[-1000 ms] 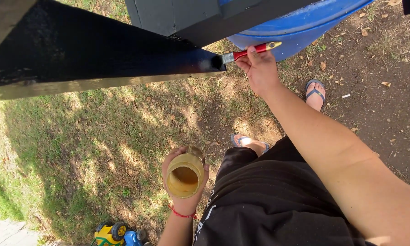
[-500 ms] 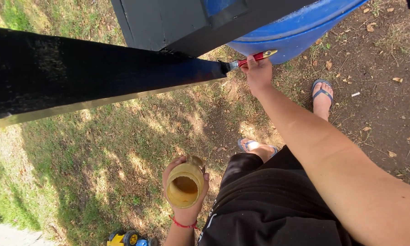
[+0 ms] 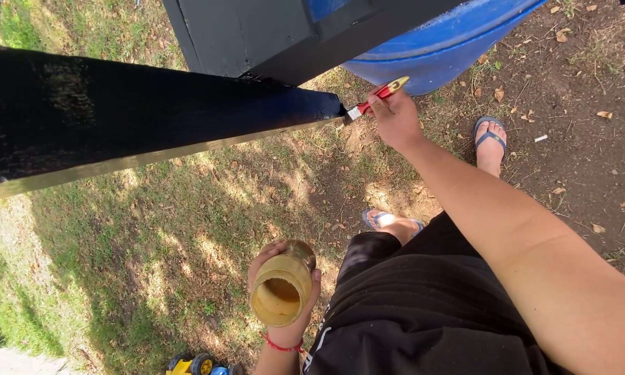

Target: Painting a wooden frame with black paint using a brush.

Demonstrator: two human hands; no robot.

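My right hand point(image 3: 394, 117) grips a paintbrush point(image 3: 376, 94) with a red and yellow handle, its bristles touching the far end of a long black-painted beam point(image 3: 153, 114). The beam runs from the left edge across the view, glossy and wet-looking on top, bare pale along its lower edge. Low near my body, my left hand point(image 3: 284, 292) holds an open yellowish jar point(image 3: 282, 292) with dark liquid inside. A red band circles that wrist.
A blue barrel point(image 3: 444, 45) stands behind the beam beside a dark grey panel point(image 3: 257, 31). My feet in blue sandals point(image 3: 491, 135) rest on patchy grass and dirt. A yellow toy vehicle point(image 3: 191, 364) lies by the bottom edge.
The view has shifted slightly; the brush has stayed at the beam's end while my left hand with the jar stays low in place.
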